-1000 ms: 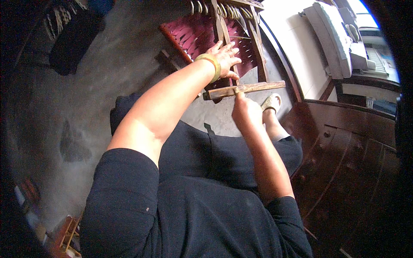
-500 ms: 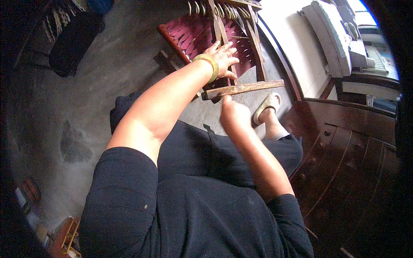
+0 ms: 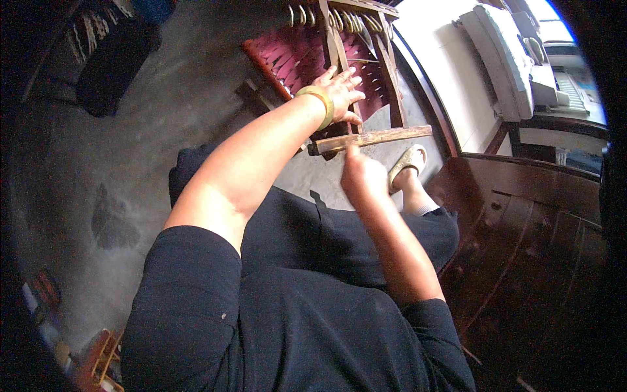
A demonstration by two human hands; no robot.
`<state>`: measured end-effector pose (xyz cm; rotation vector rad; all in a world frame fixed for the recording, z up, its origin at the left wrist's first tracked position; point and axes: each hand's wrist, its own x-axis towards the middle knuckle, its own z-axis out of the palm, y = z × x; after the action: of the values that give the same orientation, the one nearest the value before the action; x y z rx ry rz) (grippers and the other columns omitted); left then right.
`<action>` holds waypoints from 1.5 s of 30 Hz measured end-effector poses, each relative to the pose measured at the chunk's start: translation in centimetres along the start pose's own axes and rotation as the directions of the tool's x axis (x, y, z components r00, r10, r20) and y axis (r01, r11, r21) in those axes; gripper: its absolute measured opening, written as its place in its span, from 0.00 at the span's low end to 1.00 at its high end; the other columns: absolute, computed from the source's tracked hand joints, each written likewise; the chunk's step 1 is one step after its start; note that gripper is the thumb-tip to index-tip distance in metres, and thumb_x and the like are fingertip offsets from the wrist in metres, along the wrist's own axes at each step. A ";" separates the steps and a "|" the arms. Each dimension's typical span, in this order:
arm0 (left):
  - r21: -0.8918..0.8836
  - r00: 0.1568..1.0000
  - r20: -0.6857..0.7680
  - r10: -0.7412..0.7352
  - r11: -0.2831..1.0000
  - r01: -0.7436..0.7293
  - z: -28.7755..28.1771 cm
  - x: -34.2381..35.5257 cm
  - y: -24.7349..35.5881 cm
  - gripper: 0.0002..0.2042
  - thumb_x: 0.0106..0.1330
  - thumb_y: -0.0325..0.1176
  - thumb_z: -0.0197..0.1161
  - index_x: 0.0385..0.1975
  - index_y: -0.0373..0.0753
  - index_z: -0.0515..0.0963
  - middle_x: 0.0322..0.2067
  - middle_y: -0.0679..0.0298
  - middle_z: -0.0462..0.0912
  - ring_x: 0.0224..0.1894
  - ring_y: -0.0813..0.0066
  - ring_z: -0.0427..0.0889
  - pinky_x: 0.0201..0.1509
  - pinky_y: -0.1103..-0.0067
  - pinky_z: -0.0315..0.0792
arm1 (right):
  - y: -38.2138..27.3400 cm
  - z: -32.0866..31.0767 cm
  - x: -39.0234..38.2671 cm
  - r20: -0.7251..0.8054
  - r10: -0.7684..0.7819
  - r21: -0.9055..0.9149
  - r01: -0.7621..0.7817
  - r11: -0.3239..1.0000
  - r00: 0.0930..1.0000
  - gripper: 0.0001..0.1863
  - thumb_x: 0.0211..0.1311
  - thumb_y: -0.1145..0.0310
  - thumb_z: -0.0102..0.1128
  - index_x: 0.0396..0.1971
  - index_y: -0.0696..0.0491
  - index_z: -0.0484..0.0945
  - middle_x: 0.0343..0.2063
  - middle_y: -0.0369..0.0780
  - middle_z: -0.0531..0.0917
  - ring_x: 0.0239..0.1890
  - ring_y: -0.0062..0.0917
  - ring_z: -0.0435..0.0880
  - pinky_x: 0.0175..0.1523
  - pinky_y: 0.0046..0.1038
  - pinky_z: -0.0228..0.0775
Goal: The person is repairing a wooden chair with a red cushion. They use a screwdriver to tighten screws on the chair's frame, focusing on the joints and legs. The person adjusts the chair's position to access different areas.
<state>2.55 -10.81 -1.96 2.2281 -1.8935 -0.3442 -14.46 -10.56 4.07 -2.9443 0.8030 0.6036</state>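
We judged the work on the small wooden loom point(image 3: 385, 78) to be well under way: a broad stretch of dark red woven band point(image 3: 287, 55) already lay finished toward its left edge, while a row of pale looped threads point(image 3: 339, 19) along the top bar remained unworked, so more weaving was left than we could measure. Our left hand point(image 3: 339, 91), with a yellow bangle point(image 3: 320, 104) at the wrist, lay spread and flat, fingers wide open, pressing on the red weave near the loom's middle upright without gripping anything. Just below it, the wooden beater stick point(image 3: 372, 138) ran crosswise along the loom's near edge. Our right hand point(image 3: 362, 178) was curled loosely beneath that stick, one finger raised to touch its underside; whether it truly held the stick we could not tell. Further right, a foot in a pale sandal point(image 3: 406, 163) rested on the concrete floor point(image 3: 163, 111).
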 end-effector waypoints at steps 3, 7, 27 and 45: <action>0.016 1.000 -0.008 0.017 1.000 -0.017 -0.2 -0.1 -0.2 0.34 0.53 0.64 0.51 0.57 0.51 0.64 0.63 0.62 0.54 0.68 0.63 0.41 0.68 0.60 0.38 | 0.3 0.4 -0.1 -0.006 0.062 0.028 -0.062 0.998 0.998 0.07 0.55 0.72 0.46 0.33 0.56 0.68 0.21 0.45 0.80 0.25 0.38 0.82 0.31 0.36 0.74; 0.006 1.000 0.011 -0.001 1.000 0.001 -0.1 0.0 -0.1 0.34 0.53 0.64 0.50 0.57 0.51 0.64 0.64 0.62 0.53 0.68 0.63 0.41 0.68 0.60 0.37 | -1.7 0.2 -0.9 0.067 -0.140 0.073 0.135 0.988 0.988 0.09 0.51 0.74 0.46 0.34 0.58 0.67 0.18 0.48 0.79 0.24 0.42 0.81 0.31 0.39 0.73; 0.019 1.000 0.022 0.005 1.000 -0.005 0.3 0.4 0.0 0.34 0.53 0.64 0.50 0.57 0.51 0.64 0.64 0.62 0.52 0.68 0.63 0.41 0.68 0.60 0.37 | -0.3 1.2 -1.0 0.023 -0.066 0.063 0.064 0.996 0.998 0.06 0.53 0.73 0.46 0.31 0.57 0.68 0.21 0.48 0.80 0.25 0.41 0.81 0.32 0.39 0.73; 0.030 1.000 -0.005 0.011 1.000 -0.011 0.2 0.0 -0.1 0.35 0.52 0.67 0.48 0.57 0.52 0.65 0.63 0.62 0.54 0.68 0.63 0.42 0.68 0.59 0.38 | 1.2 0.7 -0.7 -0.035 0.013 0.095 -0.009 0.995 0.999 0.05 0.54 0.74 0.45 0.31 0.57 0.67 0.18 0.49 0.79 0.23 0.42 0.80 0.29 0.41 0.72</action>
<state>2.58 -10.75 -2.22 2.2340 -1.9202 -0.3109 -15.89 -11.13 3.76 -2.8746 0.8272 0.5005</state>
